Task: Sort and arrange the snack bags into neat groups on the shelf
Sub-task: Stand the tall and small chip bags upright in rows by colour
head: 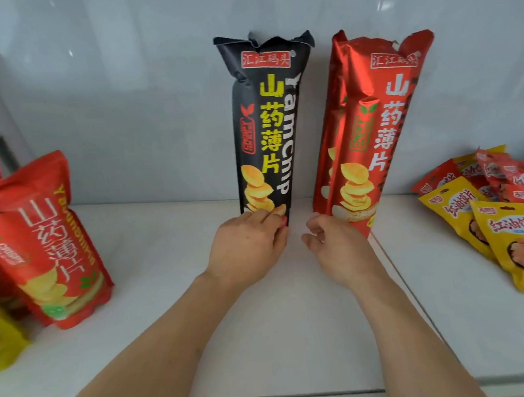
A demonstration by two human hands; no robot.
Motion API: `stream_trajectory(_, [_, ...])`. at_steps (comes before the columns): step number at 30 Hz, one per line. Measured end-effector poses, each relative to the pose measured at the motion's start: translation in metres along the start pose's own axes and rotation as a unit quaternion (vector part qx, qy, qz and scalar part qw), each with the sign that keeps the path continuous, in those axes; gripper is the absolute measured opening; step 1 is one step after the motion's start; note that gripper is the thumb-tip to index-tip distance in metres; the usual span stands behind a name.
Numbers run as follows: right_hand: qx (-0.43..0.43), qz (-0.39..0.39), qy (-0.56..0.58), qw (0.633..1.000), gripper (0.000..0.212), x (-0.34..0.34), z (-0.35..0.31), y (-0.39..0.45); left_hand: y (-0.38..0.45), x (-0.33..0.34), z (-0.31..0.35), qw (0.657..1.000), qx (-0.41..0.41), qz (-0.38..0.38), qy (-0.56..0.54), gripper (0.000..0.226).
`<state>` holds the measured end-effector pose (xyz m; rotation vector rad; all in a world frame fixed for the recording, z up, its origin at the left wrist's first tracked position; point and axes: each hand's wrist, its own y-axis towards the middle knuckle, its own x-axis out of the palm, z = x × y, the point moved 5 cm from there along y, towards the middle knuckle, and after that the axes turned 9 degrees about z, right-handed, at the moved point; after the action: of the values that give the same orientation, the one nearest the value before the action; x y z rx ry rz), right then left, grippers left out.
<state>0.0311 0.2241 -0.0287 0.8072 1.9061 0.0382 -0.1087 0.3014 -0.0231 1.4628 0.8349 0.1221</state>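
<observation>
Snack bags under sort: nearest, toward the shelf's (262,335) front, the left hand (251,241) has its fingers curled on the bottom of the tall black bag (263,131), and the right hand (332,240), fingers curled, touches the base of the tall red bag (372,125), though a firm hold cannot be confirmed. Both bags stand upright, close but apart, at mid-shelf against the back wall; step in hand, by judgement, is squaring this pair. Next move calls for a light release so neither topples, then drawing from the red bags (53,239) at the left edge or the small yellow and red packets (498,216) piled at the right edge.
</observation>
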Motion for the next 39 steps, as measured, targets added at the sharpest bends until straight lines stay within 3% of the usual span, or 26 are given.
stream_trajectory(4, [0.010,0.032,0.061,0.998,0.044,0.014,-0.022,0.005,0.008,-0.021,-0.027,0.995,-0.043,0.081,-0.035,0.027])
stream_trajectory(6, [0.029,0.043,0.104,0.993,0.061,0.021,-0.029,0.009,0.014,-0.024,-0.043,0.981,-0.144,0.099,-0.086,0.035])
stream_trajectory(8, [0.053,0.050,0.153,0.986,0.082,0.029,-0.034,0.012,0.020,-0.018,-0.060,0.927,-0.304,0.069,-0.207,0.051])
stream_trajectory(10, [0.081,0.058,0.190,0.977,0.102,0.037,-0.037,0.017,0.026,-0.005,-0.072,0.835,-0.436,0.033,-0.333,0.061])
stream_trajectory(12, [0.106,0.063,0.215,0.969,0.115,0.046,-0.039,0.022,0.030,0.007,-0.075,0.771,-0.496,-0.006,-0.399,0.063])
stream_trajectory(14, [0.120,0.067,0.232,0.963,0.118,0.055,-0.040,0.025,0.032,0.016,-0.069,0.750,-0.495,-0.036,-0.437,0.048])
stream_trajectory(16, [0.115,0.077,0.259,0.956,0.104,0.061,-0.039,0.027,0.031,0.023,-0.064,0.761,-0.480,-0.043,-0.434,0.027])
stream_trajectory(18, [0.103,0.087,0.277,0.951,0.092,0.062,-0.037,0.028,0.032,0.026,-0.062,0.768,-0.477,-0.038,-0.427,0.024])
stream_trajectory(24, [0.099,0.121,0.276,0.948,0.089,0.053,-0.022,0.026,0.033,0.039,-0.056,0.771,-0.478,-0.013,-0.421,0.035])
stream_trajectory(26, [0.100,0.118,0.271,0.950,0.092,0.054,-0.017,0.026,0.038,0.046,-0.060,0.756,-0.494,0.011,-0.428,0.044])
stream_trajectory(31, [0.109,0.100,0.269,0.952,0.105,0.060,-0.012,0.028,0.050,0.070,-0.074,0.723,-0.510,-0.013,-0.465,0.099])
stream_trajectory(35, [0.122,0.100,0.260,0.953,0.121,0.068,-0.012,0.030,0.056,0.081,-0.077,0.704,-0.509,-0.019,-0.494,0.106])
stream_trajectory(39, [0.123,0.111,0.238,0.957,0.112,0.066,-0.011,0.034,0.056,0.086,-0.070,0.688,-0.507,-0.023,-0.518,0.098])
